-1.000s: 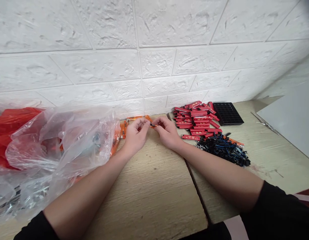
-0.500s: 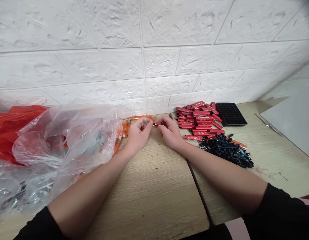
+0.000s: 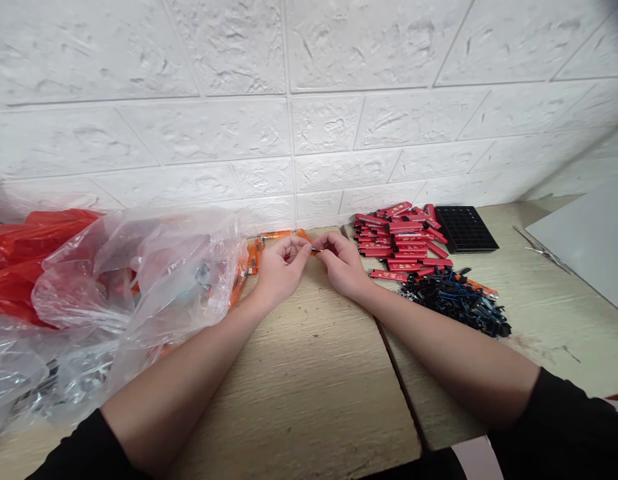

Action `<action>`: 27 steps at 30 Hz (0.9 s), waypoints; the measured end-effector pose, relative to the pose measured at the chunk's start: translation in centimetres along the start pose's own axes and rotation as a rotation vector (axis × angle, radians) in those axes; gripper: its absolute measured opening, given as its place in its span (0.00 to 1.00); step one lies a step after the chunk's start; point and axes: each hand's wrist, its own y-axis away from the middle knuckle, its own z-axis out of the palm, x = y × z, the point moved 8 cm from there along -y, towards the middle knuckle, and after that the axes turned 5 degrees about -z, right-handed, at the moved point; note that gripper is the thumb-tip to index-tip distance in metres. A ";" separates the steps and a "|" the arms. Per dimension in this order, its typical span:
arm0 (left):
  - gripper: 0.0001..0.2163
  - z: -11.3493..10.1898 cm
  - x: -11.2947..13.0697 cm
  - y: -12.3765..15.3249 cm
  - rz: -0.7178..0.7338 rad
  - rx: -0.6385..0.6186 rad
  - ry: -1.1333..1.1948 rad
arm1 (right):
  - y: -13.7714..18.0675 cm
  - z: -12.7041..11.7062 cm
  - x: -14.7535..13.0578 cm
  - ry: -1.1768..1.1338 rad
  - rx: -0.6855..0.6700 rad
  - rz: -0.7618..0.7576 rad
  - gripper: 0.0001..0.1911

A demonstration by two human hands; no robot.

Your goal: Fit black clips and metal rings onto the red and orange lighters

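Observation:
My left hand (image 3: 283, 270) and my right hand (image 3: 343, 265) meet over the back of the table, thumbs and fingers pinched. Between their fingertips is a small dark and orange piece (image 3: 315, 251), largely covered by the fingers, so its kind cannot be made out. Just behind the fingertips, another orange piece (image 3: 304, 235) shows by the wall. Translucent orange plastic pieces (image 3: 253, 257) lie left of my left hand. Close to my right hand is a heap of red narrow cases with gold lettering (image 3: 403, 247).
Clear plastic bags (image 3: 139, 273) and a red bag (image 3: 43, 257) cover the left side. On the right lie a pile of small black and blue parts (image 3: 453, 303), a black gridded tray (image 3: 466, 229), metal tweezers (image 3: 549, 255) and a white panel (image 3: 583, 233). A white brick-patterned wall (image 3: 323, 127) stands behind.
My left fingertips have come slightly closer to the right ones, and less of the small piece shows between them. The whole view has shifted a little.

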 end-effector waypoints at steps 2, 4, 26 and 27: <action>0.08 0.0 -0.1 0.0 -0.003 0.003 0.008 | 0.0 0.0 0.0 -0.005 0.000 0.004 0.05; 0.08 0.0 -0.2 -0.1 -0.007 0.006 0.014 | 0.0 0.0 0.0 -0.001 0.000 0.003 0.05; 0.07 0.0 -0.5 -0.1 -0.017 -0.003 0.015 | 0.0 0.1 0.3 -0.017 0.000 0.027 0.05; 0.07 0.0 -0.6 -0.2 -0.020 -0.004 0.018 | 0.0 0.1 0.4 -0.021 0.000 0.036 0.05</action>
